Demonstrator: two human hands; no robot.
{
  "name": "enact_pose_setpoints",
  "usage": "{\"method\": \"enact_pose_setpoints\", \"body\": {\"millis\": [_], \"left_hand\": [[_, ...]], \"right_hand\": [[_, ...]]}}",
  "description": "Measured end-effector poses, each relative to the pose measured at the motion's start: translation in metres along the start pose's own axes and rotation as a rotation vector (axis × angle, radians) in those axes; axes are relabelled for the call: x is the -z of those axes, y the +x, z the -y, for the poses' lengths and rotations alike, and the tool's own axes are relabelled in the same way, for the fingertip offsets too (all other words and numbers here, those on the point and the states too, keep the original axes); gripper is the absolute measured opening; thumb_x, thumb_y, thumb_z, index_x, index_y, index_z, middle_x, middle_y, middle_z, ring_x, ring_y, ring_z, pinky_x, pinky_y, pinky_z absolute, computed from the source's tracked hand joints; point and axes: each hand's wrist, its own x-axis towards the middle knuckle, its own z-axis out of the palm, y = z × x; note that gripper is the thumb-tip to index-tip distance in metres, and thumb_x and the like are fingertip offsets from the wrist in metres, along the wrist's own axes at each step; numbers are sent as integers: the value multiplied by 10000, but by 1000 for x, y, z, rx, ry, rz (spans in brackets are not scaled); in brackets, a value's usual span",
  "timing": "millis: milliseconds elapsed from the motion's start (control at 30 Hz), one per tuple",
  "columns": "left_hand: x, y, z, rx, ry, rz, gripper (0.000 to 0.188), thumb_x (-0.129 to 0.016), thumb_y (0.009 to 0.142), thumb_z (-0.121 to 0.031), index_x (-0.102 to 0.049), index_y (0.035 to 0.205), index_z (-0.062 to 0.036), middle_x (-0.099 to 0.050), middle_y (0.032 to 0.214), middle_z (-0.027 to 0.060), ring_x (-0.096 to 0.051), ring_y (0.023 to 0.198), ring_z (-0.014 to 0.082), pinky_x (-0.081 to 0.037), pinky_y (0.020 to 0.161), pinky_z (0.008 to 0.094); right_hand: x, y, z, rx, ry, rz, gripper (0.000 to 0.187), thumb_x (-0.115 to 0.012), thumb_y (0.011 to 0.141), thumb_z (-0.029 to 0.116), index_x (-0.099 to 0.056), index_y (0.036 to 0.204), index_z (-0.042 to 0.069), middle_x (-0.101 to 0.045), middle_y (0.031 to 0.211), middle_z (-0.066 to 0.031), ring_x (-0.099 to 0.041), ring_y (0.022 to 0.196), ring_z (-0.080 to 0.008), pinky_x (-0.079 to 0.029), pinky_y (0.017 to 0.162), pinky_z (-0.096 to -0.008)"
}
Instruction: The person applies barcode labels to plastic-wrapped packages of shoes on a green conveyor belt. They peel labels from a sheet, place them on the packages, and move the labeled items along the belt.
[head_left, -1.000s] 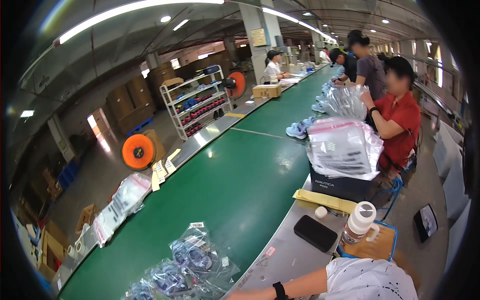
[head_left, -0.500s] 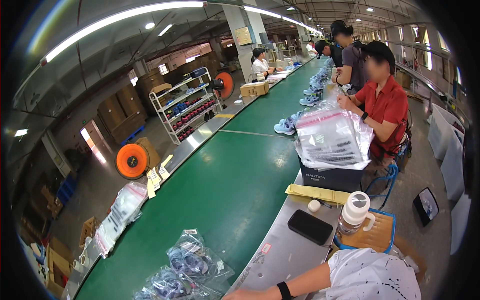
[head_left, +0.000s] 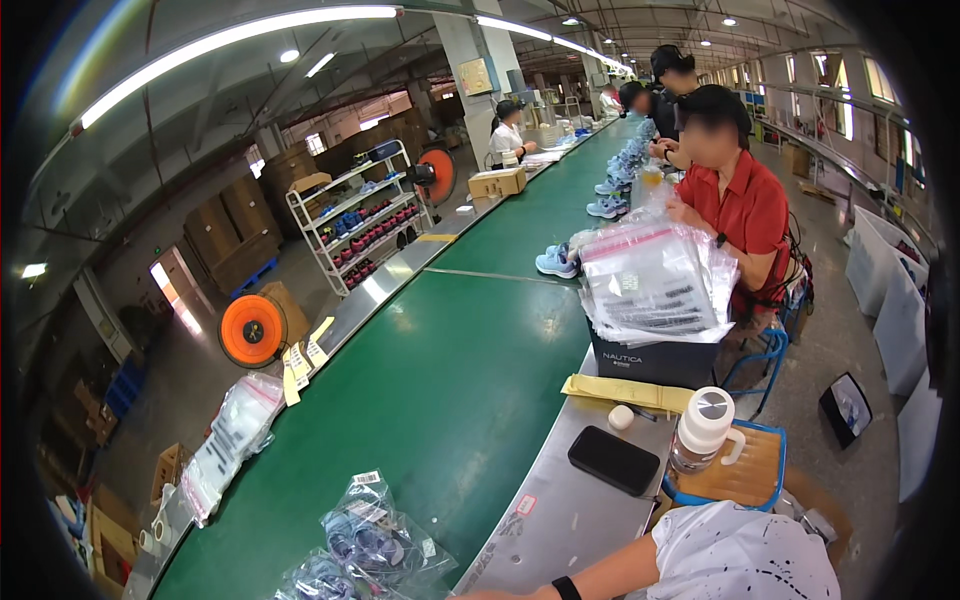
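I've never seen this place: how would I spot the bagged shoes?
Find the long green belt. At its near end, by the picture's lower edge, lie the bagged shoes. Clear plastic covers them, unlike the bare blue shoes farther along.

Head camera: fisheye, above right hand [head_left: 515, 596], tilted down and ahead.
Right hand: close, cut by lower edge.
Green belt [head_left: 420, 370]: view faces along it, beyond hand.
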Motion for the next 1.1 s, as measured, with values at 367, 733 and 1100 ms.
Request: {"method": "enact_pose_setpoints", "body": {"millis": [367,733,1100], "left_hand": [[13,14,32,35,-122,-146,323,-565,911,-96,-534,1212,17,-625,995,105,-600,814,159,-493,652,260],[34,21,48,3,-213,-246,270,-531,938,-110,-571,1172,19,-638,1013,79,-604,868,154,-489,732,267],[47,30,96,-155,-107,-220,287,-581,921,-149,-580,1176,-18,-676,923,72,-638,810,84,-505,704,227]], "right_hand": [[93,40,-64,-603,764,-565,385,-607,892,98,-480,1252,45,-532,1186,-75,-555,1030,-152,-451,913,-296],[82,0,-142,-780,1236,-809,385,-576,915,159,-387,1242,88,-526,1120,-170,-555,977,-279,-493,837,-377],[93,-31,-174,-774,1224,-732,493,-499,937,123,-327,1397,83,-476,1303,-152,-508,1131,-212,-441,961,-334]]}}
